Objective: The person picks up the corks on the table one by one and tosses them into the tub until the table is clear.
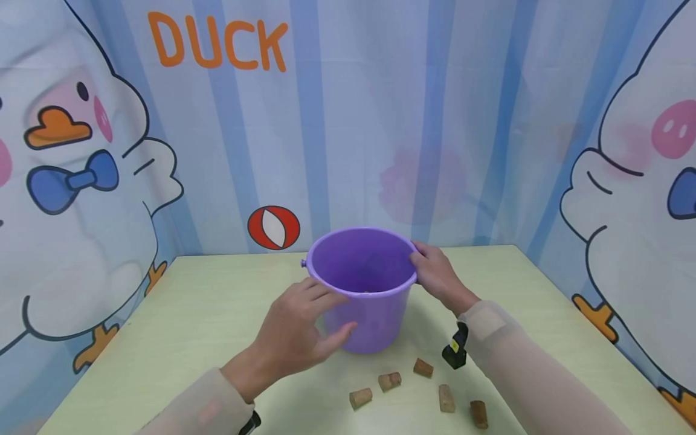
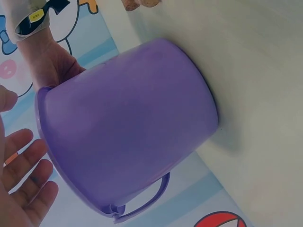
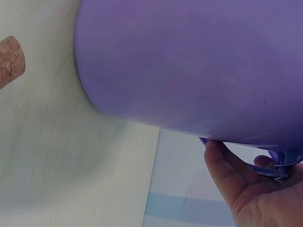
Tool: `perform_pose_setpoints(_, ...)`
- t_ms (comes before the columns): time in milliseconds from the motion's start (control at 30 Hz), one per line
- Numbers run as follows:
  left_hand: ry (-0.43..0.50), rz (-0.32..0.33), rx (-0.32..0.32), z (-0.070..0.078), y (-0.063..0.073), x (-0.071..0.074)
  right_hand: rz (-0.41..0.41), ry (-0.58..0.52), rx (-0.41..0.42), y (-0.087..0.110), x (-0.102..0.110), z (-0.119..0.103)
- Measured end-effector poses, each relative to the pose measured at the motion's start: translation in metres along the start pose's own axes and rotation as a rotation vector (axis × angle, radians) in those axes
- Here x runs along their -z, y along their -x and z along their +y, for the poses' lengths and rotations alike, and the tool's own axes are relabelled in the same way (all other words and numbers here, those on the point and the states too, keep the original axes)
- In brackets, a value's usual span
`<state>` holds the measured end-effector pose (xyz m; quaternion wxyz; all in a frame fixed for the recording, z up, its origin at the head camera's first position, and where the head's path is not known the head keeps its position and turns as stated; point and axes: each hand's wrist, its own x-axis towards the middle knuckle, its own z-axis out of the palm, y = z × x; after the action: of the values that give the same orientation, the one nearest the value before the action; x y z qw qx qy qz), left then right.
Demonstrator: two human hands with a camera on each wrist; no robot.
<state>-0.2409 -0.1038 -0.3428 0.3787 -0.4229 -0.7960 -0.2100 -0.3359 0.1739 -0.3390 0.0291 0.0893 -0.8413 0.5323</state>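
A purple bucket point(image 1: 375, 323) stands upright on the pale table, its mouth tilted slightly towards me in the head view. My right hand point(image 1: 439, 275) grips its rim on the right side, thumb over the edge; in the right wrist view the fingers are by the handle joint. My left hand point(image 1: 296, 326) is in front of the rim at the left. In the left wrist view its fingers point(image 2: 28, 165) are spread beside the rim, holding nothing. The bucket's handle point(image 2: 152, 200) hangs at the far side. The bucket's bottom inside is mostly hidden.
Several corks lie on the table in front of the bucket, among them a pale cork point(image 1: 360, 398) at the left and a darker cork point(image 1: 479, 414) below my right wrist. Behind the table point(image 1: 217, 314) hangs a blue striped curtain point(image 1: 359, 121) with ducks.
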Motion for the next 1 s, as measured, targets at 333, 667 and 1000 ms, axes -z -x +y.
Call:
perform_pose_setpoints(333, -0.013, -0.059, 0.025, 0.003, 0.009, -0.005, 0.001, 0.009, -0.004, 0.001, 0.001, -0.001)
perform_pose_setpoints(667, 0.0, -0.108, 0.016, 0.004, 0.019, -0.013, 0.004, 0.002, 0.005, -0.001, 0.001, 0.001)
perform_pose_setpoints(1000, 0.046, -0.205, 0.036, 0.005, 0.026, -0.019, 0.006, 0.007, -0.007, 0.0, 0.0, 0.0)
